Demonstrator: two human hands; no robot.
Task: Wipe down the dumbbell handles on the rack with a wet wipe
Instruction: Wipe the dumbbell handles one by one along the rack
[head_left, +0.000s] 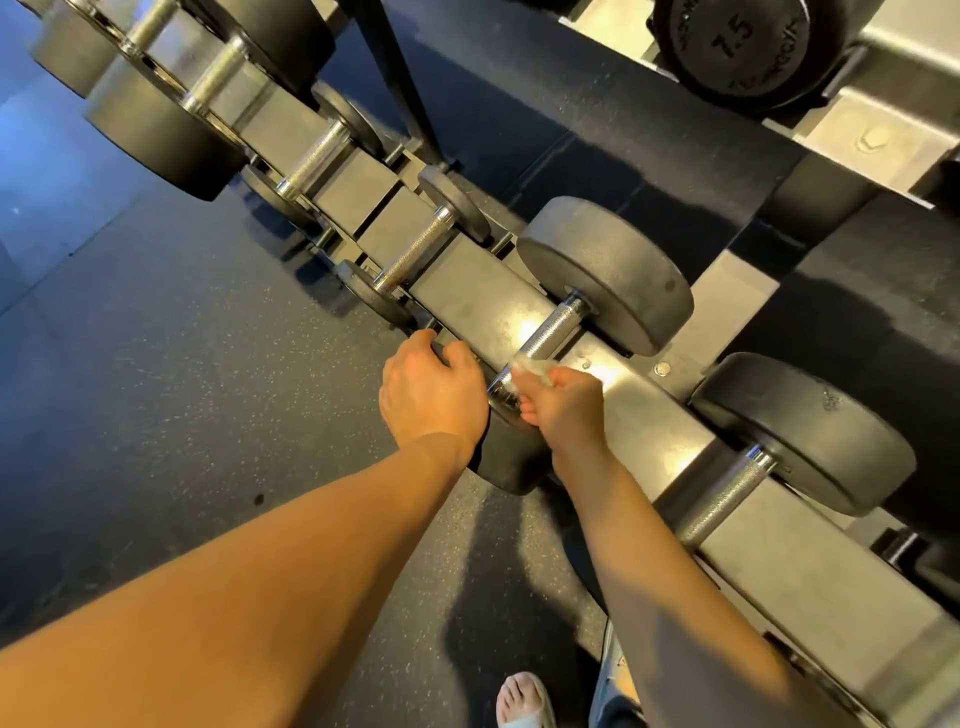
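A dumbbell with a chrome knurled handle (553, 330) lies across the lower tier of the rack (467, 291). My right hand (563, 402) pinches a white wet wipe (530, 370) against the near end of that handle. My left hand (428, 392) curls over the top of the near black head (511, 457) of the same dumbbell. The far head (608, 270) sits behind the rail.
More dumbbells line the rack: one to the right with handle (727, 493), several smaller ones to the left (415, 249). An upper tier holds a head marked 7.5 (743, 41). Below are dark speckled rubber floor (182, 364) and my sandalled foot (524, 699).
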